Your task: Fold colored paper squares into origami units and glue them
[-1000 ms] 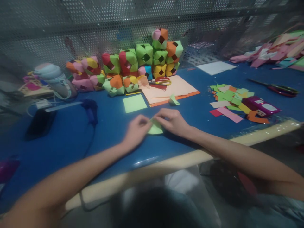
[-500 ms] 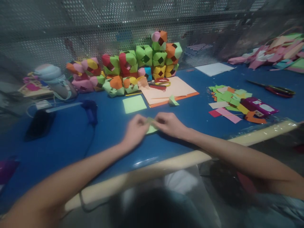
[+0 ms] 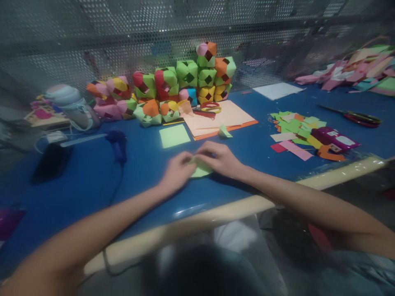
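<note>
Between two hands [image 3: 177,172] [image 3: 221,159], one green paper [image 3: 200,171]

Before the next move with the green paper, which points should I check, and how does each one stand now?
1. Both hands on the green paper: ok. The left hand is closed on its edge and the right hand lies over it.
2. Right hand pinching or only pressing: cannot tell, the picture is blurred.
3. Paper wholly on the blue table, not over the front edge: ok.
4. Crease line visible: cannot tell, fingers hide it.
5. Flat green square apart from the work: ok, it lies farther back.
6. Scissors away from the hands: ok, on the peach sheets behind.
</note>
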Motion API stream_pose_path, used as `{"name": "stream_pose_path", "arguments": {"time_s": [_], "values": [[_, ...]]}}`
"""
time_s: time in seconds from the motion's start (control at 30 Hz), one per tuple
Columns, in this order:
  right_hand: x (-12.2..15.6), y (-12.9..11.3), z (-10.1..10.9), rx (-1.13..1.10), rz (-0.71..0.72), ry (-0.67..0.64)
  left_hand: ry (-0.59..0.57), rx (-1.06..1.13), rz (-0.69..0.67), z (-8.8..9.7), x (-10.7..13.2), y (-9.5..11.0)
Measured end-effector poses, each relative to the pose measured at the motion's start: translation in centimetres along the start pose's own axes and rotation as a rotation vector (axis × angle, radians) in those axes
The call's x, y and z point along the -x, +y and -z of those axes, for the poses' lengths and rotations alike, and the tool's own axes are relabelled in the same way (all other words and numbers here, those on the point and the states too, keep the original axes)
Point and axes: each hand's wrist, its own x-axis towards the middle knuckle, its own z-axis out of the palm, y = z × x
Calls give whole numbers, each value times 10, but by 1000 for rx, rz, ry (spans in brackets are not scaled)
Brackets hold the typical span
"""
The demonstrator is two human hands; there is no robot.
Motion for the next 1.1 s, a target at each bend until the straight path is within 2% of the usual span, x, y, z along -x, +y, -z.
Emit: {"name": "stream_pose_path", "arguments": {"time_s": [0.2,0.4,0.6,0.7,0.77,0.87,0.93,1.0,1.07,1.1], "values": [[3,0,-2,64,76,12,-29,-43,-25,-1,1,2],[3,5,-2,116,-12,-13,129,35,18,-1,-1,-1],[4,8,-7,107,30,-25,91,32,49,0,-2,-2],[-1,3,2,99,39,-22,97,36,49,0,-2,-3],[-9,6,17,135,9,82,108,59,45,0,-3,-4],[-24,30,52,230,-142,360,109,79,52,0,-4,-7],[-33,55,73,297,-246,417,106,70,59,0,-4,-7],[-39,81,86,369,-355,327,105,58,59,1,-4,-8],[-41,99,90,333,-460,129,107,52,61,2,-5,-8],[-42,104,88,315,-475,77,105,52,66,2,-5,-8]]}}
